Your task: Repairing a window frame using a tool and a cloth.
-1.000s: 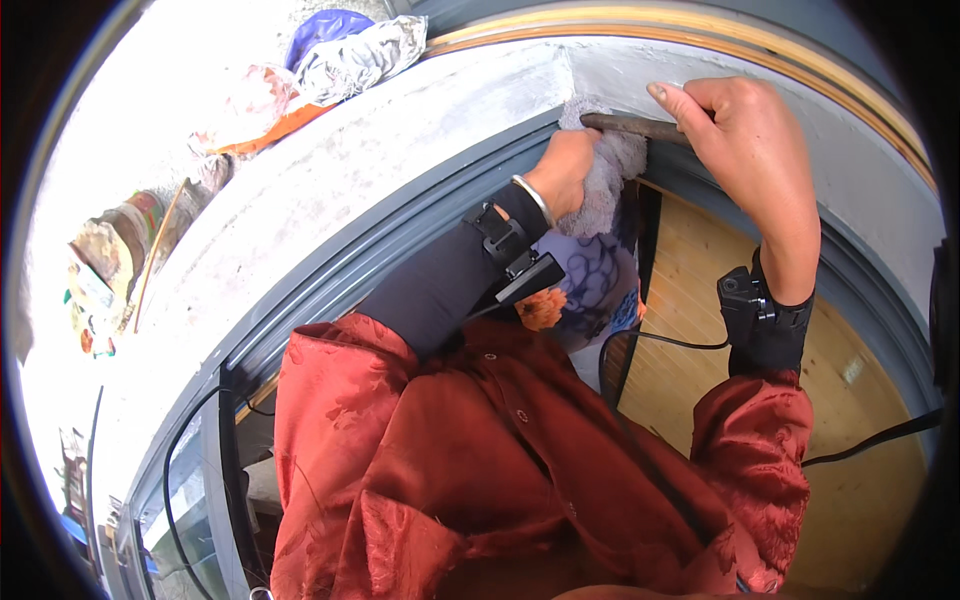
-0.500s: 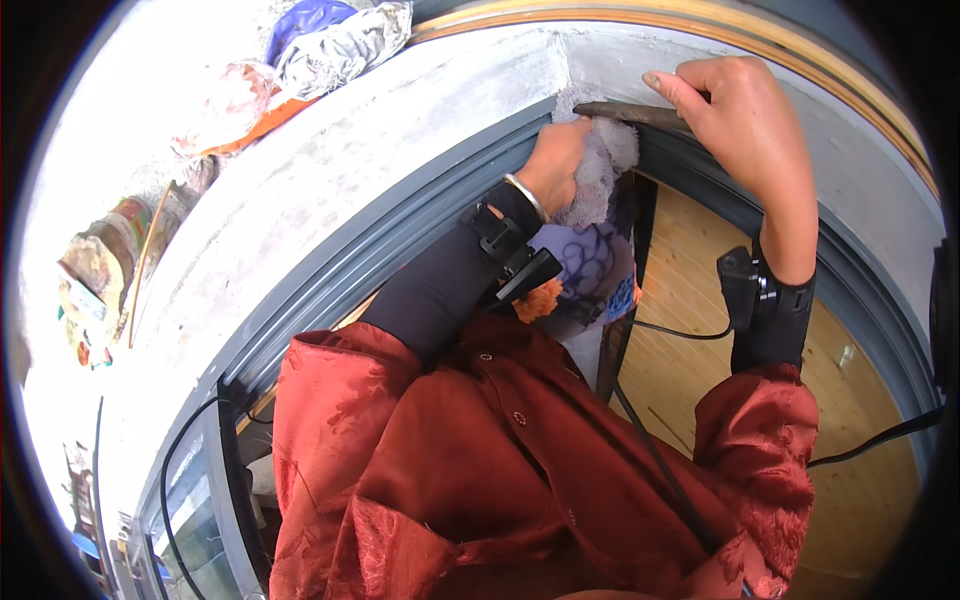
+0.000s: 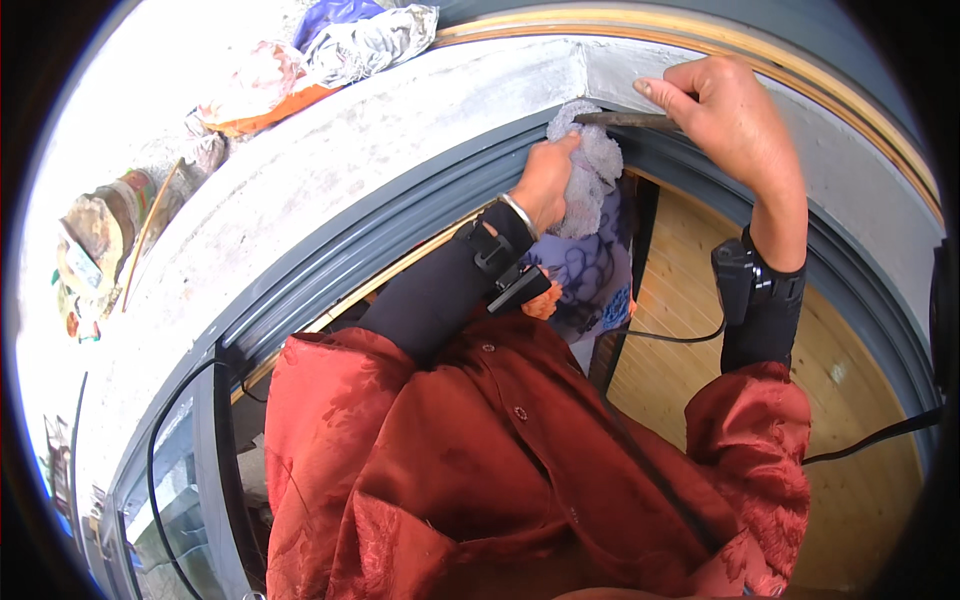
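A bunched, rough-textured grey-white cloth lies at the inner corner of the grey window frame. Closed fingers of my left hand grip its left side. My right hand is curled round a thin, dark, stick-like tool; its handle end is hidden inside the fist. The tool's tip reaches over the top of the cloth, next to my left fingers, and I cannot tell how firmly it presses. Below the cloth is purple patterned fabric.
Left of the frame runs a pale ledge. On the far left lie crumpled plastic bags and a log-like piece. A glass pane stands at lower left, wooden boards at right. Black cables trail near both arms.
My left hand has shifted slightly left and down with the cloth. The tool lies closer to level, its tip still over the cloth. The whole view has shifted a little.
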`<action>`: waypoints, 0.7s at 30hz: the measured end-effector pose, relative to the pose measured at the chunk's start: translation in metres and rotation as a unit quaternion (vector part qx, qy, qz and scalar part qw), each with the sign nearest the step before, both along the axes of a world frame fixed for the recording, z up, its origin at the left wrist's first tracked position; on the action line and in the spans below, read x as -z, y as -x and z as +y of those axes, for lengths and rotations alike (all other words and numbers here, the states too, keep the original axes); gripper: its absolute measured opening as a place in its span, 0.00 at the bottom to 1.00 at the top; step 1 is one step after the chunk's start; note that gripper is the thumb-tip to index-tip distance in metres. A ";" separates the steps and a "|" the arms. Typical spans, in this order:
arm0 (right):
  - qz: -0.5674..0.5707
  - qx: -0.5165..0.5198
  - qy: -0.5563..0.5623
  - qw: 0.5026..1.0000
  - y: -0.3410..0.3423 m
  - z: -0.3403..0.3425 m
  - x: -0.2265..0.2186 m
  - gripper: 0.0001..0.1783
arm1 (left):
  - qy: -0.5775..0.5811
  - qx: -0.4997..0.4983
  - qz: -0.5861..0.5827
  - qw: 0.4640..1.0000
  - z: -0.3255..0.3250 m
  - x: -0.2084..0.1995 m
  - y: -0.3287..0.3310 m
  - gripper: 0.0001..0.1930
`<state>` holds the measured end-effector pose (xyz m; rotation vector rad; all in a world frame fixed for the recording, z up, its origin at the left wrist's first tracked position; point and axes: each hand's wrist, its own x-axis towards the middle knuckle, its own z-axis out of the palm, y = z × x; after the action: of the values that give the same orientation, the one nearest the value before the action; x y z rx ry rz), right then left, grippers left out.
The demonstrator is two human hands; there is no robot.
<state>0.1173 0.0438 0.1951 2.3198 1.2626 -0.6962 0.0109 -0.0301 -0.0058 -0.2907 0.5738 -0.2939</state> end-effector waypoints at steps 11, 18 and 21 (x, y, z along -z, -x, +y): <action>-0.069 -0.075 0.011 0.995 0.030 0.001 -0.001 0.17 | -0.026 -0.036 0.003 0.999 -0.010 -0.008 -0.024 0.16; -0.094 -0.100 0.011 0.991 0.017 -0.009 0.010 0.16 | -0.008 0.027 -0.075 0.997 0.003 0.000 -0.040 0.16; -0.062 -0.103 -0.026 0.992 0.003 -0.014 0.010 0.18 | -0.038 0.052 -0.048 0.997 0.003 -0.005 -0.034 0.17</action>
<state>0.1146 0.0297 0.1850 2.1947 1.4511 -0.4490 0.0446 -0.0270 -0.0008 -0.1723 0.5046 -0.3833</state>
